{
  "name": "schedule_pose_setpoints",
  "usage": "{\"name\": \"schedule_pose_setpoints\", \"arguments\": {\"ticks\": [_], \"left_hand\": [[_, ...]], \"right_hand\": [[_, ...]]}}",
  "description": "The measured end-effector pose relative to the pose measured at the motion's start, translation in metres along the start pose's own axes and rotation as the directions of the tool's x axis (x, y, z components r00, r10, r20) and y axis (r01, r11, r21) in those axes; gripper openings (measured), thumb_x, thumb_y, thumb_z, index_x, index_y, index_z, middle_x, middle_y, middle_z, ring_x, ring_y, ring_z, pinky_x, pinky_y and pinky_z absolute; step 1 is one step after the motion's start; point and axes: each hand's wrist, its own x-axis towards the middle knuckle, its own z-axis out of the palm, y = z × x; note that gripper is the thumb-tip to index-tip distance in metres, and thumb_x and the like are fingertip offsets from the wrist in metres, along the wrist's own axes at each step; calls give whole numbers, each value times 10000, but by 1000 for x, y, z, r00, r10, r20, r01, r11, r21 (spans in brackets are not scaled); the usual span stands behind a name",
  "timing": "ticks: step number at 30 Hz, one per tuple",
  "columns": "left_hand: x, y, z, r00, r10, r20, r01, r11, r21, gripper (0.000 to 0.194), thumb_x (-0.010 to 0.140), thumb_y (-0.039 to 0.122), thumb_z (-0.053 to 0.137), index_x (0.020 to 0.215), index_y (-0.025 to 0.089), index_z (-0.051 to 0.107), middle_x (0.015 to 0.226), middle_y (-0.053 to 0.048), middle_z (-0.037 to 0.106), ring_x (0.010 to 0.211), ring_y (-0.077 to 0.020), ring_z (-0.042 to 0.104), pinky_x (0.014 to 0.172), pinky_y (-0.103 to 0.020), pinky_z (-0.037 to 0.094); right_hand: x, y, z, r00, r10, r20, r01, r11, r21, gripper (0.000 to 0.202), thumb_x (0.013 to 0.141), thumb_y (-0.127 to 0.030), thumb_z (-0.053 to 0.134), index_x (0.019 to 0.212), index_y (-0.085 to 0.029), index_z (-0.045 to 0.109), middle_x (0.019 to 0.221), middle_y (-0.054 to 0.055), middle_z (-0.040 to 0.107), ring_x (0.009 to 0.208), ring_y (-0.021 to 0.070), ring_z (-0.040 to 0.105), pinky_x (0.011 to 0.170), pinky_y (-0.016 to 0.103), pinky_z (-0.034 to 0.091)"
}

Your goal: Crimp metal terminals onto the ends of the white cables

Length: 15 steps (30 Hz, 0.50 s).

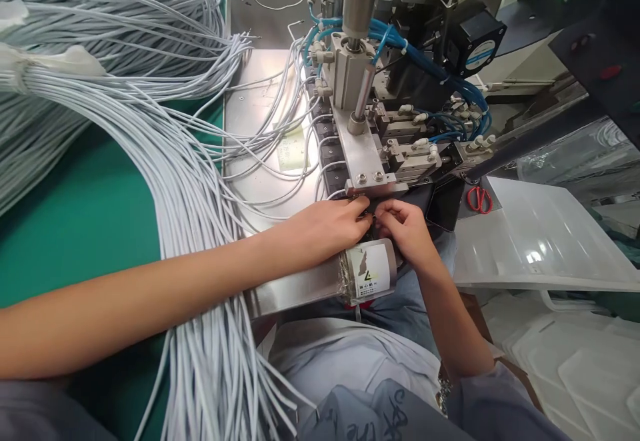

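Observation:
At the front end of the machine's row of black fixture blocks (334, 154), my left hand (340, 226) reaches in with its fingers bent together and pointing down. Close beside it, my right hand (403, 228) pinches thumb and forefinger at the same spot. Whatever small piece lies in either hand's fingertips is hidden. White cables (295, 191) run from the left into the fixture blocks, one end in each. Just above my fingers sits the metal press bar (373, 186). A metal cover with a white warning label (373, 271) stands right below my hands.
A thick bundle of white cables (195, 228) hangs across the green table (100, 181), with more cable heaps behind. Pneumatic cylinders (345, 71) and blue air tubes (450, 88) rise over the fixture. Red scissors (480, 199) and a white sheet (545, 241) lie at right.

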Motion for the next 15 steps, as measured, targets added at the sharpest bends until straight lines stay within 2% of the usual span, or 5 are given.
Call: {"name": "schedule_pose_setpoints", "arguments": {"ticks": [4, 9, 11, 13, 15], "left_hand": [[-1, 8, -1, 999, -16, -46, 21, 994, 105, 248, 867, 82, 426, 1041, 86, 603, 915, -110, 586, 732, -165, 606, 603, -272, 435], [-9, 18, -10, 995, -80, -52, 89, 974, 211, 177, 772, 18, 507, 661, 117, 604, 667, -79, 581, 660, -186, 598, 529, -283, 354], [-13, 17, -15, 992, -126, -18, 127, 975, 182, 183, 750, 17, 531, 616, 130, 584, 638, -63, 572, 607, -176, 586, 486, -280, 296], [-16, 16, -19, 988, -156, 2, 155, 978, 138, 175, 756, 26, 532, 633, 135, 592, 649, -57, 574, 589, -169, 578, 470, -282, 256], [-17, 15, -23, 979, -201, 23, 198, 975, 102, 183, 786, 34, 504, 685, 136, 618, 685, -66, 590, 609, -172, 580, 480, -285, 250]], "right_hand": [[-1, 6, 3, 996, 42, 83, -46, 998, 49, 269, 732, -367, 552, 578, -191, 418, 504, -66, 358, 453, 64, 310, 416, 207, 246], [2, 8, 5, 994, -78, 77, 81, 996, -32, 288, 776, -368, 508, 576, -199, 388, 527, -69, 290, 488, 73, 262, 454, 225, 247], [1, 6, 2, 991, -132, 11, 132, 985, -114, 264, 775, -337, 505, 573, -194, 415, 536, -61, 321, 506, 81, 289, 475, 232, 263], [-8, 2, 1, 969, -207, -137, 175, 962, -211, 249, 777, -299, 503, 565, -192, 428, 540, -53, 345, 517, 89, 307, 487, 240, 270], [-29, -3, 4, 890, -311, -334, 223, 935, -276, 246, 795, -268, 502, 570, -195, 432, 546, -47, 356, 519, 97, 318, 492, 249, 272]]}}
